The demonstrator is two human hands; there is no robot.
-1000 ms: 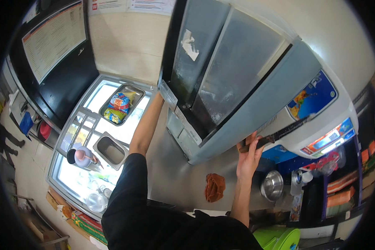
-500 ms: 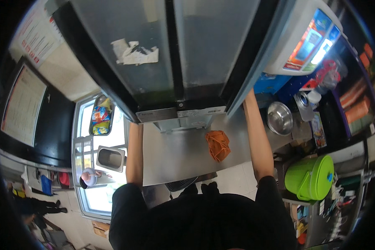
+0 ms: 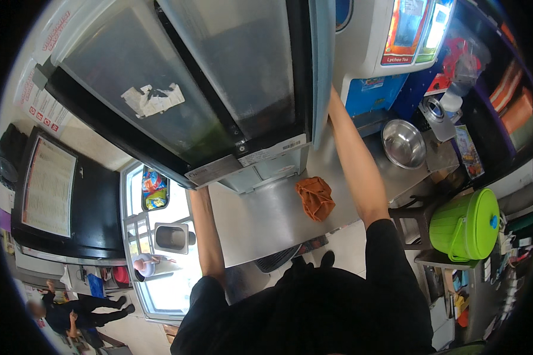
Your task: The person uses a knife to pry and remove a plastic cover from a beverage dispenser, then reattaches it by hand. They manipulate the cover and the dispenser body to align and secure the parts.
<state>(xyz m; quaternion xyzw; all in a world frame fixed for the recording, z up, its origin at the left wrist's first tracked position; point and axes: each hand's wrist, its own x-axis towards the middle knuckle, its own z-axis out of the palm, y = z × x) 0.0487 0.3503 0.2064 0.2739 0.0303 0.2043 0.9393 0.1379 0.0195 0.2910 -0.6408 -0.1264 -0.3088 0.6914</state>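
My left forearm (image 3: pixel 207 234) and right forearm (image 3: pixel 360 168) flank bulky grey appliance (image 3: pixel 234 77) on tabletop (image 3: pixel 257 222), presumably to balance its width. Hands hidden behind its sides; can't tell grip. Crumpled orange-brown cloth (image 3: pixel 315 199) lies just in front, between forearms, probably for easy reach.

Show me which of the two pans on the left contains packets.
The upper pan in the picture: colourful packets lie in it, while the lower pan shows its bare bottom.

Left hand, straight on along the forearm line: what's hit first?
Likely the grey machine, at its lower-left edge. The left forearm runs up to that edge; the left hand is hidden there, so depth and contact are unclear.
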